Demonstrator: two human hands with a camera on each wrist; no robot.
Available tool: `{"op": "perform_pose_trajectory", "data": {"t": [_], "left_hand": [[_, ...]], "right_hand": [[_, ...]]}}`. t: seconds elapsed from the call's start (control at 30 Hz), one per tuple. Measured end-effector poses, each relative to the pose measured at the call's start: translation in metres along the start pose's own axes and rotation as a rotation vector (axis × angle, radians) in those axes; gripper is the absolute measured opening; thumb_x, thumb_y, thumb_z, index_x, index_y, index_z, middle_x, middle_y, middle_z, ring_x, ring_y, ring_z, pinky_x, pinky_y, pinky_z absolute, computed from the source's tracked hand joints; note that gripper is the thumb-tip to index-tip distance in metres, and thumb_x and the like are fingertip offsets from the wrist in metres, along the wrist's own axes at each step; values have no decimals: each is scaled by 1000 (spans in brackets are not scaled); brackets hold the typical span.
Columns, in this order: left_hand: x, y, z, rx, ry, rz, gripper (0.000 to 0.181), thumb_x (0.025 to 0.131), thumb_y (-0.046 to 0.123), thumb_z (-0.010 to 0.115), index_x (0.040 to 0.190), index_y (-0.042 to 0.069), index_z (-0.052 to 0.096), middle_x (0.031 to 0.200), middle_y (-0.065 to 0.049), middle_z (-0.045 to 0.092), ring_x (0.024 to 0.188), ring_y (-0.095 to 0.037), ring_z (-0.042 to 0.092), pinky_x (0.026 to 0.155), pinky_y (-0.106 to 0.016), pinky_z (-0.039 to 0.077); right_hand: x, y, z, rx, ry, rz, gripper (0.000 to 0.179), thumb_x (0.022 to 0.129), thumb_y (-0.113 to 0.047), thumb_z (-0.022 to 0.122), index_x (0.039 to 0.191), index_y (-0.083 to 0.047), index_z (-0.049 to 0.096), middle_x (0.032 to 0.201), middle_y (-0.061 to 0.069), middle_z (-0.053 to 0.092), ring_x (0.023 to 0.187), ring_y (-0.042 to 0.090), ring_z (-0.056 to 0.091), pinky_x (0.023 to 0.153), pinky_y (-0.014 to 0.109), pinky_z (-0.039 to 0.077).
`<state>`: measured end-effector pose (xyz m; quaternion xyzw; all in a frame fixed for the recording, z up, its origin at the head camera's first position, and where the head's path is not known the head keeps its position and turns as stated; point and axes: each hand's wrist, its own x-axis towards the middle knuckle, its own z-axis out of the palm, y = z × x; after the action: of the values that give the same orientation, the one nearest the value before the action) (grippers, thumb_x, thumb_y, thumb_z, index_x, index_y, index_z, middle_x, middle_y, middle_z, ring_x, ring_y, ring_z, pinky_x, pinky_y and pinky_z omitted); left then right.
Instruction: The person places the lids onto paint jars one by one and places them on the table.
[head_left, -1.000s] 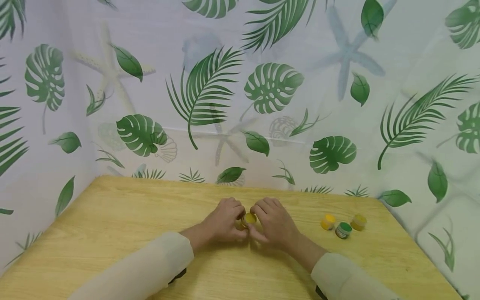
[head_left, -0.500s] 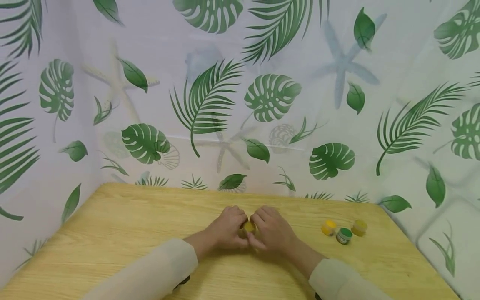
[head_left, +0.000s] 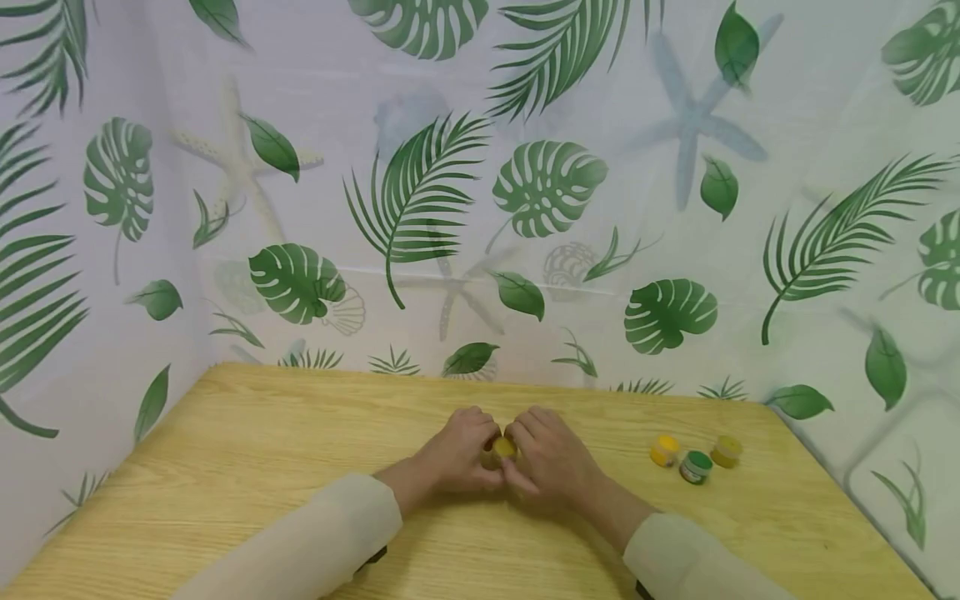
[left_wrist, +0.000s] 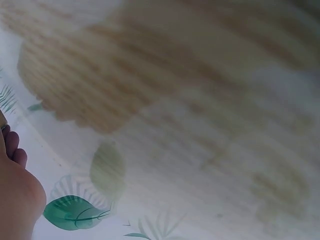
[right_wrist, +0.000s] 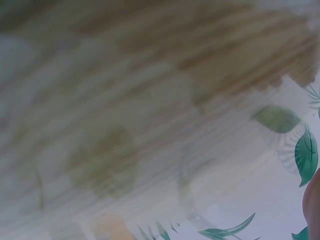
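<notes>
In the head view, a small round jar (head_left: 505, 448) with a dark yellow top sits between both hands at the middle of the table (head_left: 315, 433). My left hand (head_left: 459, 452) grips it from the left, fingers curled over its far side and thumb at the near side. From the other side my right hand (head_left: 553, 454) holds it the same way, thumb close to the front of the top. The fingers hide much of the jar's side. Only an edge of the left hand shows in the left wrist view, and a sliver of the right hand in the right wrist view.
To the right stand several small jars: one with an orange-yellow top (head_left: 664, 450), one with a green lid (head_left: 696, 467) and one dark yellow (head_left: 726, 451). A white leaf-patterned sheet (head_left: 450, 192) rises behind the table and along its sides.
The head view has shifted slightly. Both hands stay at the jar, and their fingers have drawn closer together round it, covering more of it. The other jars have not moved on the table.
</notes>
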<state>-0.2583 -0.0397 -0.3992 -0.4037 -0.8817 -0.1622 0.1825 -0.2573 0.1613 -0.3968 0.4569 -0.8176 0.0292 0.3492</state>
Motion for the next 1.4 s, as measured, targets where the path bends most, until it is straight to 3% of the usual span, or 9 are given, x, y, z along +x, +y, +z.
{"op": "perform_pose_trajectory", "data": {"t": [0.2, 0.4, 0.83, 1.03, 1.4], "left_hand": [[1, 0, -1, 23, 19, 7, 30, 77, 39, 76, 83, 13, 63, 76, 4, 57, 77, -10, 44, 77, -28, 39], [2, 1, -2, 21, -15, -4, 29, 78, 39, 74, 84, 13, 64, 77, 3, 58, 77, -10, 43, 76, -27, 37], [0, -1, -3, -33, -48, -32, 27, 79, 37, 74, 84, 14, 61, 77, 3, 57, 79, -11, 43, 79, -30, 38], [-1, -1, -4, -7, -79, -42, 28, 79, 38, 73, 83, 14, 61, 75, 6, 53, 77, -11, 44, 76, -30, 38], [6, -3, -9, 28, -133, -86, 29, 78, 40, 74, 80, 15, 59, 73, 7, 50, 78, -13, 45, 76, -31, 37]], "right_hand": [[1, 1, -2, 11, -6, 7, 25, 85, -32, 57, 89, -8, 62, 85, 2, 57, 81, 20, 50, 77, 36, 44], [0, 0, -3, 26, -20, 0, 25, 85, -30, 56, 92, -7, 62, 86, 3, 57, 82, 20, 50, 77, 36, 44], [2, -1, -9, 124, -116, 6, 21, 92, -24, 55, 100, -6, 62, 93, 3, 58, 89, 21, 51, 85, 38, 43], [0, -2, -11, 169, -181, 27, 23, 96, -23, 56, 108, -5, 62, 98, 4, 59, 91, 20, 50, 84, 37, 44], [7, -2, -13, 111, -257, 64, 27, 97, -26, 54, 108, -3, 62, 99, 6, 61, 91, 22, 53, 85, 39, 45]]}}
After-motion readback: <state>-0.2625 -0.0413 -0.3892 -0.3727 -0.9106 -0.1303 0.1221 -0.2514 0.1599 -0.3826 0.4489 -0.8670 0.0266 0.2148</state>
